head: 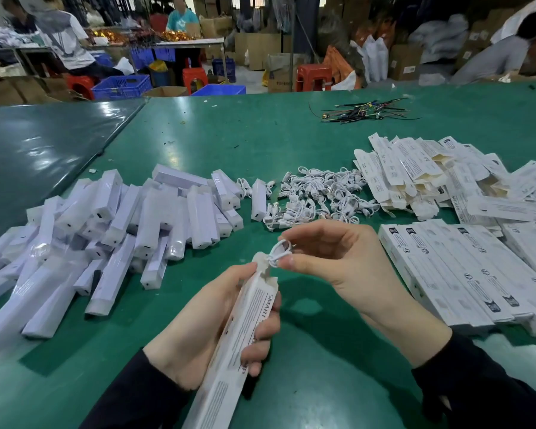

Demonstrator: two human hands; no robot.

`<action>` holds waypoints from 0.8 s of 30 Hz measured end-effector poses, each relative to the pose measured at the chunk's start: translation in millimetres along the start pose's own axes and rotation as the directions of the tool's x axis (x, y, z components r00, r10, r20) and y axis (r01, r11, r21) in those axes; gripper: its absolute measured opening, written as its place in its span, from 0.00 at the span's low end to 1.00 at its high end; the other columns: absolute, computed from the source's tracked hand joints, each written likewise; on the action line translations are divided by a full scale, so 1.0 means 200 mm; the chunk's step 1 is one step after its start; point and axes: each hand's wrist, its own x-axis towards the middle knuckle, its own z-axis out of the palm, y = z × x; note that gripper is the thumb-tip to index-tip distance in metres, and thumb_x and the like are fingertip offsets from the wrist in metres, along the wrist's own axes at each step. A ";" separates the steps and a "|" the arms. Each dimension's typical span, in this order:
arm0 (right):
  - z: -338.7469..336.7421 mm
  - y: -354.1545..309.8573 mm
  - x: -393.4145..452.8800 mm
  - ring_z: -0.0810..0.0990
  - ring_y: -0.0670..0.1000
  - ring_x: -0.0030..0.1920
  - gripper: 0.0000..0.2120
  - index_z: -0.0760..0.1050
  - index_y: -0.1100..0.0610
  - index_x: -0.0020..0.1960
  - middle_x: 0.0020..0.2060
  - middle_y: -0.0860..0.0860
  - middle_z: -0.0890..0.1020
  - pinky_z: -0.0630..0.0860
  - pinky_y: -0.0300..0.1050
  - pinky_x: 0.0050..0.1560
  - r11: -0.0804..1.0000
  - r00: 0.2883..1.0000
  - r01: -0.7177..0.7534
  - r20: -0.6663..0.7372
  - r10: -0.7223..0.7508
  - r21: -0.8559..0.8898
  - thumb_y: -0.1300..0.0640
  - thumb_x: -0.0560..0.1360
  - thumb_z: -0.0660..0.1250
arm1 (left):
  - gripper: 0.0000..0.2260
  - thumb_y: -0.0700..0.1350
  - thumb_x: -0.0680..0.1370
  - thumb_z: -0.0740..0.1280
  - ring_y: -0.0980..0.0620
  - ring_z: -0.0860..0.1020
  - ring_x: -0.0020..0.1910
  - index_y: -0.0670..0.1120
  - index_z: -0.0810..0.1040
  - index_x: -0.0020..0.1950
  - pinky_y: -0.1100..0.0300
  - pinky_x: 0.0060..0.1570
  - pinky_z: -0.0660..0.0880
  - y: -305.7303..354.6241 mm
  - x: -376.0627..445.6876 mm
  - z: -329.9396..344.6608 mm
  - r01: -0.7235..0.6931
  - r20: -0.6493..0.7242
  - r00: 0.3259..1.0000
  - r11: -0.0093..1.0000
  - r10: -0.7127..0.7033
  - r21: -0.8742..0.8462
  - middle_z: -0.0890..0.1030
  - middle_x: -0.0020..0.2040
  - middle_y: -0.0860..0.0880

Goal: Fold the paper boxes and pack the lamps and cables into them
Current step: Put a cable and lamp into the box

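My left hand (198,329) grips a long white paper box (239,342), tilted with its open top end pointing up and away. A lamp end shows at that opening. My right hand (328,258) pinches a small coiled white cable (279,250) right at the box's open end. A heap of wrapped white lamps (112,230) lies to the left. A pile of coiled white cables (316,196) sits in the middle. Flat unfolded boxes (430,178) are heaped at the right.
Closed packed boxes (464,274) lie in a row at the right, near my right forearm. A bundle of dark wires (365,111) lies farther back on the green table (229,134). People, blue crates and cartons fill the background.
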 end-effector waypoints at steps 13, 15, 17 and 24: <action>0.05 -0.01 -0.03 0.85 0.49 0.40 0.12 0.85 0.61 0.44 0.39 0.58 0.86 0.79 0.36 0.44 0.995 0.998 0.048 -0.040 -0.045 0.093 0.65 0.60 0.77 | 0.21 0.62 0.71 0.58 0.52 0.63 0.16 0.44 0.66 0.34 0.66 0.21 0.66 0.01 -0.02 -0.01 0.071 0.140 0.988 0.997 -0.069 -0.010 0.63 0.24 0.47; 0.05 -0.01 -0.03 0.85 0.48 0.40 0.11 0.85 0.60 0.43 0.39 0.56 0.87 0.79 0.35 0.45 0.992 0.999 0.040 -0.039 -0.035 0.121 0.63 0.60 0.77 | 0.21 0.61 0.71 0.57 0.52 0.64 0.18 0.43 0.68 0.37 0.65 0.23 0.66 0.00 -0.02 0.00 0.086 0.169 0.982 0.996 -0.082 -0.017 0.64 0.26 0.46; 0.06 -0.01 -0.03 0.85 0.47 0.40 0.11 0.85 0.59 0.43 0.39 0.54 0.87 0.79 0.35 0.45 0.991 1.000 0.028 -0.010 -0.027 0.130 0.62 0.61 0.76 | 0.21 0.61 0.70 0.57 0.52 0.64 0.19 0.42 0.71 0.39 0.64 0.24 0.65 0.00 -0.03 0.01 0.098 0.182 0.979 0.995 -0.094 -0.017 0.64 0.27 0.46; 0.05 -0.01 -0.04 0.85 0.46 0.40 0.11 0.84 0.58 0.46 0.40 0.53 0.87 0.79 0.36 0.45 1.000 0.997 0.011 0.082 -0.011 0.002 0.60 0.63 0.76 | 0.19 0.59 0.69 0.60 0.52 0.63 0.20 0.43 0.76 0.44 0.65 0.25 0.65 0.00 -0.03 0.02 0.076 0.129 0.989 0.995 -0.067 -0.062 0.61 0.28 0.46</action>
